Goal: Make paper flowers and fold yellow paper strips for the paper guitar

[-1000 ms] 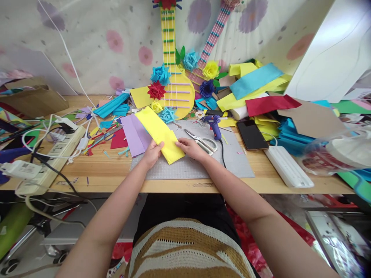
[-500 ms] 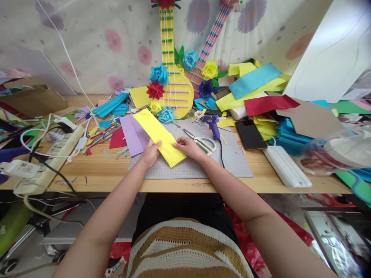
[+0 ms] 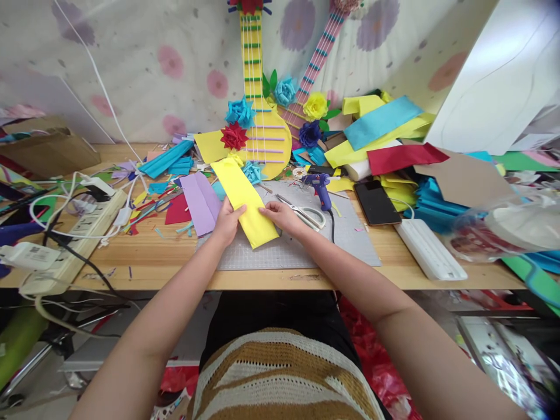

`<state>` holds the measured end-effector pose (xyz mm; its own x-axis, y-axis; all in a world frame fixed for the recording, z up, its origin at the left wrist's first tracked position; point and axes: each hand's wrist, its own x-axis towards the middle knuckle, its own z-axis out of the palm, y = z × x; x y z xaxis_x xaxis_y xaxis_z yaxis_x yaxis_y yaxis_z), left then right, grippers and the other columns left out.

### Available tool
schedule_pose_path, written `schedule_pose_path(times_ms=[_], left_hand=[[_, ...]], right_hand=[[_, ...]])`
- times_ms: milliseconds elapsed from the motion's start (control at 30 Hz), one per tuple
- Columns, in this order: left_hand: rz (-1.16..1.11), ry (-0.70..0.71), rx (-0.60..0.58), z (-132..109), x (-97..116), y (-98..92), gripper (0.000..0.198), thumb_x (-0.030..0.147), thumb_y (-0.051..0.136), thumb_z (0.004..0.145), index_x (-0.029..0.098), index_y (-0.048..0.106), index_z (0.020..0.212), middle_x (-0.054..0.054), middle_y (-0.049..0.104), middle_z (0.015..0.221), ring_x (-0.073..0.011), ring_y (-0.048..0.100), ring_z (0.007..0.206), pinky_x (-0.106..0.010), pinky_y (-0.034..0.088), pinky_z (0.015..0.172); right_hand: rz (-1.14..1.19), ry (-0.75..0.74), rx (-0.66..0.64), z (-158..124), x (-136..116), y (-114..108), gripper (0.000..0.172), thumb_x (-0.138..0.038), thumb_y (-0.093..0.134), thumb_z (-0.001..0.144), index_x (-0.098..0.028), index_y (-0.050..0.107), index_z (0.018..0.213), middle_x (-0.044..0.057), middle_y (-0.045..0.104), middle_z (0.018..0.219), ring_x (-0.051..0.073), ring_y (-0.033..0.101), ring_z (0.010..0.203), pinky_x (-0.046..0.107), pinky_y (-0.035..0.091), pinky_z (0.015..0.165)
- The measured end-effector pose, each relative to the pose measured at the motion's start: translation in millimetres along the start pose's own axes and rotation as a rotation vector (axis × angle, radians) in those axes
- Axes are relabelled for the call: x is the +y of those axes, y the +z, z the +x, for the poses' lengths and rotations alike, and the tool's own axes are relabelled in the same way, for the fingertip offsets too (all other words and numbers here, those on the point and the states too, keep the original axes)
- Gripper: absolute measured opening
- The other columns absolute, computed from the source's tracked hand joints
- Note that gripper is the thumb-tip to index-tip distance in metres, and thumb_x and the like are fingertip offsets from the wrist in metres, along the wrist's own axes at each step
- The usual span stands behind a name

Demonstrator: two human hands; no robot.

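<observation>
A long folded strip of yellow paper [image 3: 245,201] lies on the grey cutting mat [image 3: 345,239], running away from me. My left hand [image 3: 226,220] grips its left edge with thumb on top. My right hand [image 3: 282,217] pinches its right edge. Scissors [image 3: 304,213] lie just right of my right hand. A purple sheet [image 3: 201,201] lies just left of the yellow strip.
A blue glue gun [image 3: 321,186], a black phone [image 3: 377,203] and a white bar [image 3: 430,251] lie to the right. A power strip [image 3: 65,239] with cables is at left. Paper guitars [image 3: 262,116], paper flowers and coloured sheets crowd the back of the wooden table [image 3: 157,262].
The yellow strip has turned a little, its far end swinging right so it now points more straight away from me. Both hands stayed on its edges and moved slightly with it.
</observation>
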<state>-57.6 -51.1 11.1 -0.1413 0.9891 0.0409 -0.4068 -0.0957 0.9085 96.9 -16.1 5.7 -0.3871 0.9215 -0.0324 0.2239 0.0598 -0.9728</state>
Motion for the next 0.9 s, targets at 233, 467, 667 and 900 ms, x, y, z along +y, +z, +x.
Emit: schedule_pose_path(times_ms=[233,467,667,900], left_hand=[[-0.038,0.091,0.098,32,3,3.6,0.041,0.010,0.064,0.060,0.022,0.058,0.098,0.001,0.070,0.094,-0.0213,0.062,0.102,-0.032,0.047,0.090],[-0.038,-0.020,0.081,19,-6,-4.3,0.035,0.016,0.072,0.057,0.018,0.058,0.089,-0.002,0.071,0.086,-0.0226,0.064,0.096,-0.037,0.048,0.091],[-0.087,-0.053,0.129,17,-6,-8.2,0.027,0.015,0.071,0.064,0.016,0.060,0.089,-0.004,0.072,0.085,-0.0217,0.066,0.094,-0.039,0.048,0.092],[-0.258,-0.001,0.189,23,-4,-10.3,0.032,0.010,0.062,0.076,0.018,0.061,0.107,-0.006,0.070,0.103,-0.0190,0.062,0.106,-0.033,0.044,0.100]], right_hand=[[0.014,-0.045,-0.018,22,-12,0,0.030,-0.046,0.063,0.066,-0.018,0.051,0.070,-0.003,0.053,0.063,0.009,0.046,0.057,0.021,0.038,0.053],[-0.012,-0.062,0.090,34,9,11,0.021,-0.035,0.065,0.065,-0.017,0.054,0.066,-0.003,0.056,0.065,0.009,0.048,0.060,0.021,0.038,0.055],[0.163,0.026,-0.021,28,5,10,0.030,-0.038,0.074,0.058,-0.017,0.056,0.071,-0.003,0.061,0.065,0.009,0.054,0.061,0.021,0.041,0.055],[0.403,0.171,-0.019,26,5,9,0.031,-0.032,0.078,0.055,-0.017,0.056,0.069,-0.002,0.064,0.065,0.012,0.061,0.062,0.026,0.051,0.062]])
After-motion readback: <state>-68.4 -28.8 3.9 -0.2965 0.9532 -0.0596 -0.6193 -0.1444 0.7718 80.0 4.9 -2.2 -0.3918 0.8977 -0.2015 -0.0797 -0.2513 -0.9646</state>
